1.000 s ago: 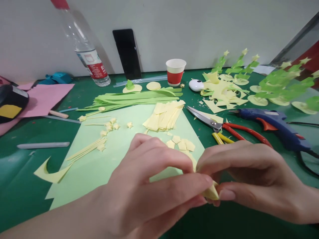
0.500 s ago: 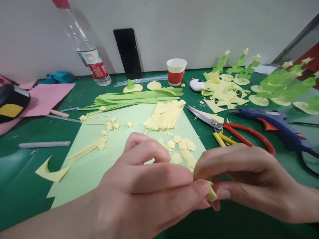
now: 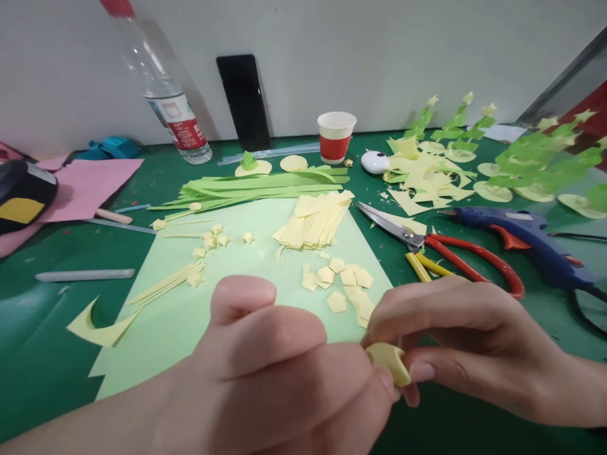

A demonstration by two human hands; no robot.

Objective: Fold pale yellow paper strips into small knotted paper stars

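Observation:
Between my two hands is a small folded yellow paper piece (image 3: 389,363), puffed a little at its edges. My left hand (image 3: 284,379) is closed, its fingertips pressed to the piece's left side. From the right, my right hand (image 3: 469,347) pinches it between thumb and fingers. Just beyond lie several flat paper pentagons (image 3: 337,303) on a pale green sheet (image 3: 227,328). A fanned stack of yellow paper strips (image 3: 313,220) rests farther up the sheet. Small folded paper stars (image 3: 211,239) and thin yellow stems (image 3: 164,281) are on its left part.
Red-handled scissors (image 3: 427,240) and a blue glue gun (image 3: 526,240) lie to the right. Behind them stand paper plants (image 3: 540,155). At the back are a paper cup (image 3: 336,140), a phone (image 3: 243,101), a bottle (image 3: 175,120) and green strips (image 3: 260,189). Pink paper (image 3: 95,183) lies left.
My left fingers have curled in more and dropped slightly, so more of the folded yellow piece shows. My right hand has barely moved.

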